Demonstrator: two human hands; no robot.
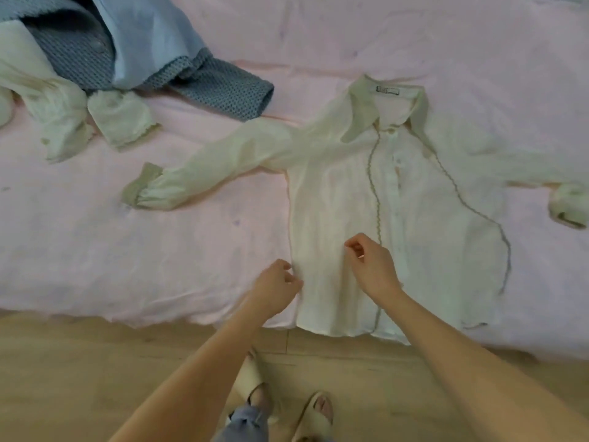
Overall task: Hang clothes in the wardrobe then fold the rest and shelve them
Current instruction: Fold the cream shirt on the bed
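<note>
A cream long-sleeved blouse [398, 199] lies flat and front-up on the pink bed sheet [159, 250], collar away from me, both sleeves spread outward. Its hem reaches the bed's near edge. My left hand [275, 285] is at the blouse's lower left side edge, with curled fingers that pinch the seam. My right hand [369, 263] is over the lower front, just left of the button placket, with its fingers and thumb curled together. Whether it holds any fabric is unclear.
A heap of clothes sits at the far left: a blue-grey patterned garment [207, 81], a light blue one [149, 36] and a cream frilled piece [63, 103]. A wooden floor [79, 378] runs below the bed edge, with my sandalled feet [315, 413] on it.
</note>
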